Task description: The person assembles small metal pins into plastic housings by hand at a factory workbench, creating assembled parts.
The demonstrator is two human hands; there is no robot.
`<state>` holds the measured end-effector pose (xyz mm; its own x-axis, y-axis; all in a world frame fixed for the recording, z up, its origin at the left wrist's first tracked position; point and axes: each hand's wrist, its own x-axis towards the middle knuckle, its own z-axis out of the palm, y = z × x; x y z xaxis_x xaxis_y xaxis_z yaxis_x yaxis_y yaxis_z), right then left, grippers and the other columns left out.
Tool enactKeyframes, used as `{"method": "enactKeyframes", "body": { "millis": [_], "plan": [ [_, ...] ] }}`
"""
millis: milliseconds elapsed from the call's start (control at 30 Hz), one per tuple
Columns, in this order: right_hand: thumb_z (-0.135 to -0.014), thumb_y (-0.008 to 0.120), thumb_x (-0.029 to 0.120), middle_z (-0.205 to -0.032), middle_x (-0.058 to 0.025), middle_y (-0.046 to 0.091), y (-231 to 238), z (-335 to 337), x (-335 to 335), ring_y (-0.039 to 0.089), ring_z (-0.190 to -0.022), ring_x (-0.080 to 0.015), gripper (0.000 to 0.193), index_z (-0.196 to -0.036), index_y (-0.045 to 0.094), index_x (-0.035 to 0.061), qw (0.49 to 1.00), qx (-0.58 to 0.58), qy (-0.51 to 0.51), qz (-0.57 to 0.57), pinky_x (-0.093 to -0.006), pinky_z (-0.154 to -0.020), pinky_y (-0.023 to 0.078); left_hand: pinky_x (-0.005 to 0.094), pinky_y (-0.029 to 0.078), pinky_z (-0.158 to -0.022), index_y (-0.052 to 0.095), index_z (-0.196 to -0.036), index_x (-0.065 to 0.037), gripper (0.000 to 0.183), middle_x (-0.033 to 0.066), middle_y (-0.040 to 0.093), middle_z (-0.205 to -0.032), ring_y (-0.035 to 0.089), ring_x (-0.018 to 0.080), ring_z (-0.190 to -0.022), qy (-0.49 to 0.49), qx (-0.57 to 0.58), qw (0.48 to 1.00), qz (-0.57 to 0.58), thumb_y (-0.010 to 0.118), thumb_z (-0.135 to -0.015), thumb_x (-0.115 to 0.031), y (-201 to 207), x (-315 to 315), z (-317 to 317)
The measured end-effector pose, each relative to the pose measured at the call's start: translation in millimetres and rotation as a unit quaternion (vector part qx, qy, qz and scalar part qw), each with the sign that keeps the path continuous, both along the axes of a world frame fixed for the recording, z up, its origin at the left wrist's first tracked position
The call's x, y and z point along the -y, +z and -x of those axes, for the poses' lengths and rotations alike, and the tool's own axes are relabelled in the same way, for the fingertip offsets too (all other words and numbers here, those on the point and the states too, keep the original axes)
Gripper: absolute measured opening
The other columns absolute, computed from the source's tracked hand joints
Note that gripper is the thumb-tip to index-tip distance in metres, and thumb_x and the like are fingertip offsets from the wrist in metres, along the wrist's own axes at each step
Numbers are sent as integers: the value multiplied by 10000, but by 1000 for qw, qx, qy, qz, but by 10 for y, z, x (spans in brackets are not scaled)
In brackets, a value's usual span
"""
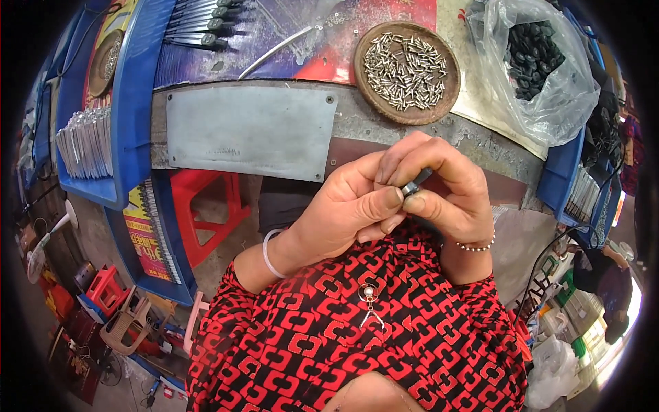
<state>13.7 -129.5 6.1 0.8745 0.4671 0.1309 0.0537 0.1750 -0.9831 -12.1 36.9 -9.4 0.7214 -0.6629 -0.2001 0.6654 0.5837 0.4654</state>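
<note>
In front of my chest, both hands meet around a small black part with a shiny metal band (410, 189). My left hand (347, 199) pinches it between thumb and fingers from the left. My right hand (449, 182) grips the same piece from the other side, its thumb tip close to the left thumb and its fingers curled over the top. A dark end of the part sticks up between the fingers; the rest is hidden. Just beyond the hands, a round brown dish (362, 69) holds many small silver metal pins.
A grey metal plate (250, 130) is screwed to the bench edge. At the far right lies a clear plastic bag (563, 113) of black parts. Blue bins (130, 103) with flat metal strips flank the bench. Black-ended metal rods (199, 31) lie far left, near a white tube (274, 51). A red stool (199, 220) stands below.
</note>
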Motion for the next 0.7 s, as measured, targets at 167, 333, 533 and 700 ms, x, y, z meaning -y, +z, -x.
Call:
{"method": "enactKeyframes", "body": {
  "millis": [167, 333, 533, 700],
  "plan": [
    [-844, 630, 93, -885, -75, 577, 21, 114, -127, 544, -795, -97, 150, -924, 554, -8, 994, -42, -96, 24, -215, -669, 439, 149, 259, -385, 469, -1127, -34, 307, 3, 485, -668, 327, 25, -442, -13, -77, 993, 85, 497, -953, -285, 1, -7, -35],
    [-848, 621, 69, -885, -75, 579, 1, 40, -119, 553, -788, -115, 126, -923, 555, -8, 999, -25, -46, -4, -231, -692, 450, 150, 264, -382, 471, -1126, -38, 309, 8, 492, -665, 350, 23, -445, 15, -43, 999, 14, 478, -961, -299, -29, -32, 20],
    [-849, 621, 72, -878, -83, 580, -6, 45, -132, 564, -780, -137, 126, -919, 556, -10, 998, -37, -56, -5, -246, -696, 454, 151, 270, -388, 469, -1119, -36, 293, 9, 494, -675, 362, 26, -455, -7, -54, 996, 67, 480, -961, -282, -44, -31, -16],
    [-864, 601, 82, -823, -86, 585, -89, -10, -70, 580, -725, -145, 124, -920, 543, -13, 998, 44, 2, 41, -247, -653, 459, 154, 278, -403, 445, -1205, -50, 346, 1, 465, -679, 333, 26, -463, -12, -91, 993, 73, 473, -963, -296, -61, -47, 27]
  ]
}}
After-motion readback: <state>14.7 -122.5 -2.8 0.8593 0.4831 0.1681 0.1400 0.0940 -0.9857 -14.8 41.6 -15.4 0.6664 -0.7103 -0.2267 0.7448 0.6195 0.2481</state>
